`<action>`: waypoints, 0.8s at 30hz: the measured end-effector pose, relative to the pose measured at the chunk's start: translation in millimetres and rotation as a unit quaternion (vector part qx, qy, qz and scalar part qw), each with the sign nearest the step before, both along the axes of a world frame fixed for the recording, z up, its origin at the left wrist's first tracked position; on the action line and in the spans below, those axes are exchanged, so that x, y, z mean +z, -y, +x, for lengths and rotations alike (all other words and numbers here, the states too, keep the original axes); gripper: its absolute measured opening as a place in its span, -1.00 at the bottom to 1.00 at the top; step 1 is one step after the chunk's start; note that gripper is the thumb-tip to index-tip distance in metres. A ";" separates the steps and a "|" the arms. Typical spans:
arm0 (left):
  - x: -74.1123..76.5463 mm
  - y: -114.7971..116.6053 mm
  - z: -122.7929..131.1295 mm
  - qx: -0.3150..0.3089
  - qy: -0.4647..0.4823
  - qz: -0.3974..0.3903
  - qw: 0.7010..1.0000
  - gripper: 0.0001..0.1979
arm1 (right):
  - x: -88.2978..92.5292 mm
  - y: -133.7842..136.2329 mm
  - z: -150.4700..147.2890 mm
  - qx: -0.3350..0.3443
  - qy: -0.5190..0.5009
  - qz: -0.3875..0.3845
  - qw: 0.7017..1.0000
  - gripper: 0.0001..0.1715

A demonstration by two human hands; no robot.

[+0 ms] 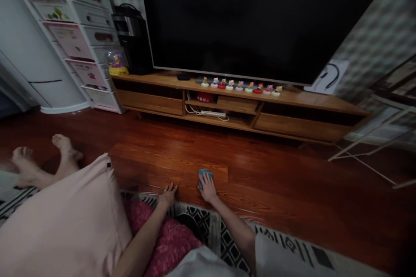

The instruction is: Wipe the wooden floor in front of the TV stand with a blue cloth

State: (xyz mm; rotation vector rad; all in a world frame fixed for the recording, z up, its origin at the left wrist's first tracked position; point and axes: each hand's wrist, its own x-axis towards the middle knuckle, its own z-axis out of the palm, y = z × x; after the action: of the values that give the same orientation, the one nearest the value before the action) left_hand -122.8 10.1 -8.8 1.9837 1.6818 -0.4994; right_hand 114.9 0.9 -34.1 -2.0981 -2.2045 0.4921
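My right hand [208,188] lies palm down on a small blue cloth [204,175] on the dark wooden floor [276,173], its fingers pressed over the cloth. My left hand [168,194] rests flat on the floor at the edge of a black-and-white patterned rug [208,225], fingers stretched out and holding nothing. Both forearms reach forward from the bottom of the view.
A low wooden TV stand [234,108] carries a large dark TV [253,17] and a row of small figurines [240,85]. White drawers [81,30] stand at the left. A pink cushion [65,220], another person's bare feet [42,160] and a white rack [383,134] flank me.
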 end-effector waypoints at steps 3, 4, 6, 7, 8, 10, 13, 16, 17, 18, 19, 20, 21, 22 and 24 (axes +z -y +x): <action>7.9 2.6 -3.3 -0.003 0.001 -0.015 1.000 -0.16 | 18.8 -27.7 -10.7 -0.048 0.018 -0.021 0.998 -0.27; 8.8 4.4 -3.2 -0.007 -0.003 -0.015 1.000 -0.15 | 16.2 -25.7 -16.5 -0.056 0.022 -0.021 0.998 -0.25; 7.5 8.9 -1.0 -0.010 -0.015 0.009 1.000 -0.17 | -1.9 -3.5 -28.9 -0.050 0.019 -0.011 0.998 -0.22; 5.7 11.2 1.0 -0.007 -0.023 0.022 0.999 -0.18 | -15.6 13.9 -34.4 -0.025 0.008 0.001 1.000 -0.23; 3.2 12.9 3.4 -0.001 -0.026 0.042 0.999 -0.19 | -31.0 32.4 -38.8 0.003 -0.003 0.004 1.000 -0.25; -2.3 13.6 8.1 0.025 -0.027 0.036 0.999 -0.17 | -60.0 61.2 -43.6 0.028 -0.011 -0.025 0.999 -0.26; -8.8 8.6 13.5 0.043 -0.016 0.032 0.998 -0.16 | -75.8 57.3 -43.8 0.030 -0.006 -0.014 0.999 -0.23; -12.9 4.2 19.0 0.038 -0.033 0.019 0.999 -0.14 | -53.3 -0.3 -45.9 0.024 -0.007 0.038 0.999 -0.26; -14.6 3.9 21.1 0.036 -0.043 0.019 0.998 -0.13 | -43.1 -24.1 -48.9 0.013 -0.003 0.047 0.999 -0.27; -16.9 4.3 23.2 0.034 -0.051 0.023 0.998 -0.12 | -34.1 -46.5 -52.9 -0.002 0.002 0.052 0.999 -0.28; -19.7 5.1 25.1 0.032 -0.059 0.026 0.997 -0.11 | -27.1 -65.5 -57.6 -0.019 0.007 0.056 0.998 -0.29; -23.1 6.1 26.7 0.029 -0.067 0.030 0.997 -0.10 | -22.7 -79.2 -62.6 -0.032 0.010 0.058 0.998 -0.29; -26.9 7.2 27.7 0.029 -0.076 0.035 0.996 -0.10 | -20.9 -86.5 -67.0 -0.043 0.011 0.057 0.997 -0.30; -31.2 8.0 28.0 0.029 -0.082 0.037 0.995 -0.11 | -21.4 -86.8 -70.5 -0.046 0.008 0.056 0.997 -0.30; -39.9 8.7 26.7 0.027 -0.080 0.041 0.996 -0.14 | -28.2 -67.9 -72.3 -0.022 -0.005 0.050 0.999 -0.29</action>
State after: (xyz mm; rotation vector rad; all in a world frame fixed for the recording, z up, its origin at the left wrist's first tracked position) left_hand -96.1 1.4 -48.7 1.9950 1.8755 -0.5926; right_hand 42.6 68.8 -62.3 -2.0834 -2.1258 0.3807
